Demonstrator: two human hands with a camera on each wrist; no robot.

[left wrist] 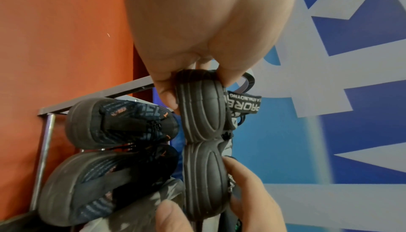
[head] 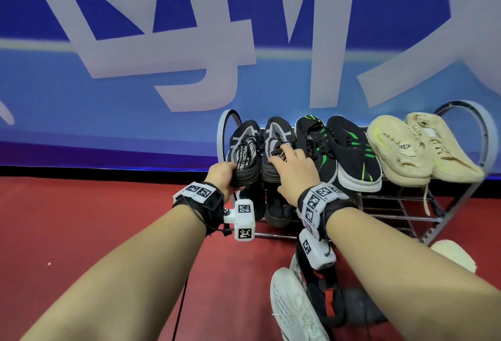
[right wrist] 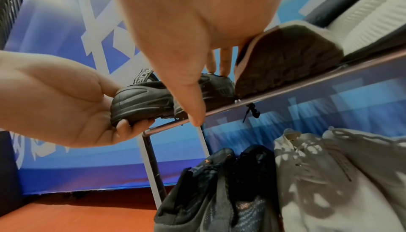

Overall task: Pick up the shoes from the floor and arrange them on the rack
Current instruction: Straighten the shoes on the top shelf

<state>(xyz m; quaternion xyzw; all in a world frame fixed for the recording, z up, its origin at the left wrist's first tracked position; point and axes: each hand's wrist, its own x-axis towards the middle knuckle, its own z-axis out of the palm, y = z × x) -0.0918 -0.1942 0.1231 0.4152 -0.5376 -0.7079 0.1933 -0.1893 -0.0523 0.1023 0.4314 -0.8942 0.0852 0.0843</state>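
A pair of black-and-grey mesh shoes stands at the left end of the metal rack's point(head: 393, 218) top tier. My left hand point(head: 230, 175) grips the heel of the left shoe point(head: 244, 148), thumb and fingers curled around its ribbed sole point(left wrist: 197, 107). My right hand point(head: 287, 159) holds the right shoe point(head: 276, 134) at the heel, fingers over the tongue and thumb point(right wrist: 193, 97) down beside the sole point(left wrist: 206, 175). On the red floor near my right forearm lie a white shoe point(head: 292, 311) and a black-and-red shoe point(head: 325, 297).
A black-and-green pair point(head: 341, 148) and a beige pair point(head: 417, 145) fill the top tier to the right. A dark navy pair point(head: 276, 211) sits on the lower tier, pale shoes point(right wrist: 329, 175) beside it. A white fuzzy item point(head: 455, 256) lies right of the rack. A blue banner hangs behind.
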